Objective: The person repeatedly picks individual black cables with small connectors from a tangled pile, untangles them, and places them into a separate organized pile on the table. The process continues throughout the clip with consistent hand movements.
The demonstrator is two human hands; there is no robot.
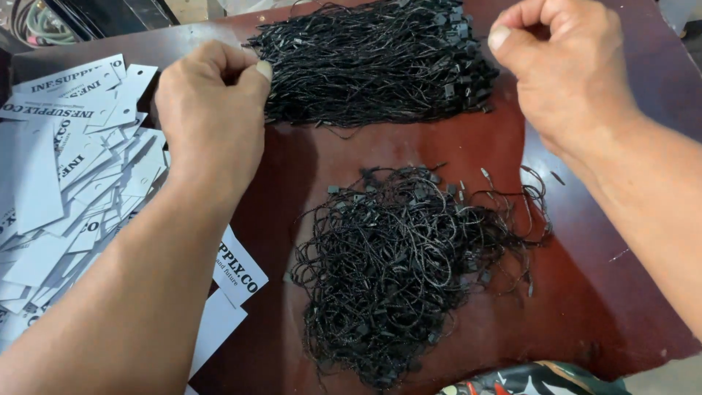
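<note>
I am drawing a single black string loose from the neat bundle of strings [380, 62] at the far side of the table [468, 146]. My left hand [212, 110] pinches shut at the bundle's left edge; my right hand [563, 69] is curled closed off its right end, and whether it holds a strand I cannot tell. Nearer me than the bundle lies a tangled heap of strings [409, 263]; left of the bundle, white card tags [66, 168]. Next, I judge, comes separating one string cleanly.

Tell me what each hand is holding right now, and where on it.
Left hand pinches strands at the left edge of the bundled black strings. Right hand is closed; anything inside cannot be told.
</note>
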